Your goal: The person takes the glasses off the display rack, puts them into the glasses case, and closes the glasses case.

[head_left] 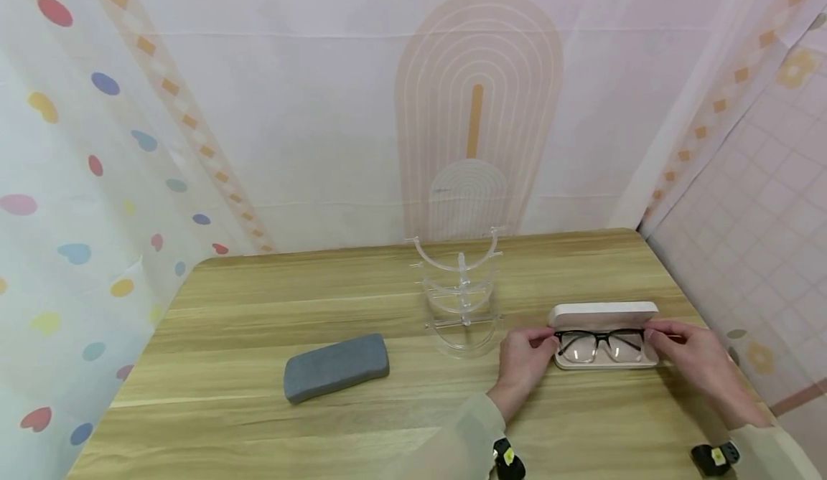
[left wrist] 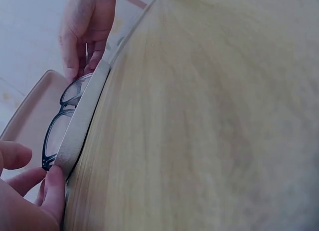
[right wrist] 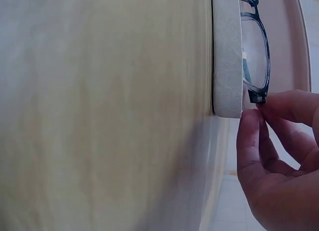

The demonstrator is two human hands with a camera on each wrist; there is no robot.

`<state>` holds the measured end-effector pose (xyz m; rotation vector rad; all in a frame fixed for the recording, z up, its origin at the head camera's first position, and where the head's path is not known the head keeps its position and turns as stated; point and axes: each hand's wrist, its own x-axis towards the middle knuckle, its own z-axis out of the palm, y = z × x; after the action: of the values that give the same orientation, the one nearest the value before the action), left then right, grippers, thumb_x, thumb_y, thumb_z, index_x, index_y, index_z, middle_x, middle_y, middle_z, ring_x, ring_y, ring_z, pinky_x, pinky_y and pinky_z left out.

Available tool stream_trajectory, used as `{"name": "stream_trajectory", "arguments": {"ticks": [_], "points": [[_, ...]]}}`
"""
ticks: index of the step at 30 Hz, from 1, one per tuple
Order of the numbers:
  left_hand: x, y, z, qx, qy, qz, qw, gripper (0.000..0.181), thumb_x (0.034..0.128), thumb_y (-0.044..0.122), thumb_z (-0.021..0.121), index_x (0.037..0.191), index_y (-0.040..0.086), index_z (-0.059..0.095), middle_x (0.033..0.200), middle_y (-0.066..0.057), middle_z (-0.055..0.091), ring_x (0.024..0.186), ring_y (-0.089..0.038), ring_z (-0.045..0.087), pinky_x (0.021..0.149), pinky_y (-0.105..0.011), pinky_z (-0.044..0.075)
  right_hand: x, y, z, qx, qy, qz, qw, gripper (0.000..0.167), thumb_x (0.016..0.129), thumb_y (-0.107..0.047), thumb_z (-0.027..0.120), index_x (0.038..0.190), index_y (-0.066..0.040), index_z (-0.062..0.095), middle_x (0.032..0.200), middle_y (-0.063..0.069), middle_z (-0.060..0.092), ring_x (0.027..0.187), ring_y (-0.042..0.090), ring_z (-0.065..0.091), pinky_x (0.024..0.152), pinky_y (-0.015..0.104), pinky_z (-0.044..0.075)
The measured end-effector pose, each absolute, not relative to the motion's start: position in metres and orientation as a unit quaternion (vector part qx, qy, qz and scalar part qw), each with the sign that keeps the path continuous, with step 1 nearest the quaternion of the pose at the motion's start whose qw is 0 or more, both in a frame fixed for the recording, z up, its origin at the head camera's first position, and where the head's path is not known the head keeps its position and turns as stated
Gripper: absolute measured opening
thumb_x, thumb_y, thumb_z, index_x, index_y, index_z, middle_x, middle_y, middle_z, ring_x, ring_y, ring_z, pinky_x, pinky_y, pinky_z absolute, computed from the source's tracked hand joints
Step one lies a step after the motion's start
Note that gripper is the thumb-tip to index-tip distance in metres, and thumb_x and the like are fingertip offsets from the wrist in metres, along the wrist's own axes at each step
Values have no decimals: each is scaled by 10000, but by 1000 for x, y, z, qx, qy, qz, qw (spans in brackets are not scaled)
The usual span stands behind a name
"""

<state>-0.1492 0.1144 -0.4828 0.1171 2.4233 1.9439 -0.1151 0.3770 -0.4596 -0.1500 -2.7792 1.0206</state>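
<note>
Black-framed eyeglasses [head_left: 601,336] with clear lenses sit in an opened white glasses case [head_left: 604,366] at the right of the table. The case's lid stands raised behind them, and its inside looks pale pink in the left wrist view. My left hand [head_left: 522,361] is at the left end of the frame, fingertips at its corner and close against the case's edge. At the other end my right hand [head_left: 698,358] pinches the frame's corner between thumb and finger; the right wrist view shows this hand [right wrist: 279,151] just beyond the case's end. The folded temples are partly hidden.
A clear acrylic glasses stand [head_left: 464,300] with several tiers rises left of the case. Farther left lies a closed grey glasses case [head_left: 336,367]. The wooden table [head_left: 258,293] meets patterned curtains behind and at both sides; its right edge is near my right hand.
</note>
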Motion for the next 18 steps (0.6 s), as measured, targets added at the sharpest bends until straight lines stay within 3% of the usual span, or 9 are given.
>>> {"name": "stream_trajectory", "arguments": {"ticks": [4,11,15,18], "points": [[-150,113,-483,30,773,633,14,128,846,49,742,944,48,825,877,22,773,778,13,631,718,-184,520,-116,377,-458,-68,-932,348,81,340,1032,-216,608,1131,84,732,1032,204,753,823,-175,464,657,122,421],[-157,111,-485,-1,748,664,-11,98,903,74,720,958,17,778,797,32,716,717,-12,621,685,-201,542,-117,378,-454,-115,-891,435,66,492,1110,-294,452,1242,169,558,986,126,718,756,-100,578,637,151,510],[-161,110,-483,-6,748,664,-11,178,917,169,729,1025,36,777,856,41,727,776,-36,642,729,-228,549,-120,377,-452,-73,-873,480,55,568,1129,-310,405,1391,193,431,1169,293,667,859,-126,594,720,128,543],[-165,111,-482,-2,746,666,4,234,920,236,738,1050,48,785,893,32,745,809,-42,652,751,-234,547,-124,375,-450,-52,-873,484,22,644,1134,-352,371,1477,192,331,1336,443,522,904,-146,560,754,125,532]]}}
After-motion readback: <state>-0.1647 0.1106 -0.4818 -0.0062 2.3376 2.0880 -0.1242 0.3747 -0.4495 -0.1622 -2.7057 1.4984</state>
